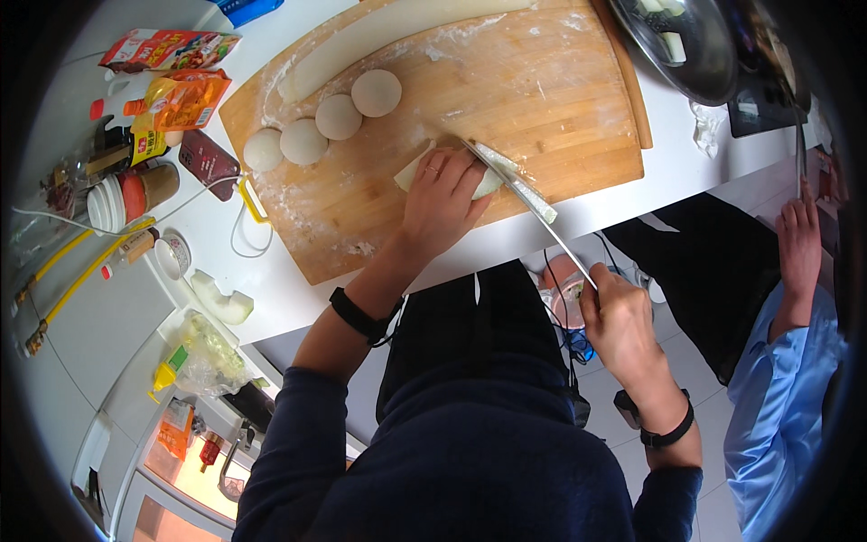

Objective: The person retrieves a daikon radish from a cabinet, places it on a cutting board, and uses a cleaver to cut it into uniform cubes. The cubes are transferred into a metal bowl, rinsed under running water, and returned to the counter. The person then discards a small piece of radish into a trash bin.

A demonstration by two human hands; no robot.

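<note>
My left hand (443, 193), with a ring on one finger, presses a piece of pale green melon (490, 183) against the wooden cutting board (576, 129). The hand hides much of that piece. In my right hand (620, 318) is the handle of a long knife (557, 238). Its blade slants across the melon just right of my left fingers, the tip pointing away from me. A cut strip of melon (540, 203) lies along the blade's right side. Several round dough balls (338, 116) sit in a row on the floured board, before a long pale roll (406, 37), apparently dough.
At right, a co-worker's hand (798, 227) grips a long handle near a pan. A metal bowl (684, 51) holds pale pieces. Left stand seasoning bags (186, 98), a phone-like red case (208, 166), a cup (173, 256) and a curved melon piece (220, 298).
</note>
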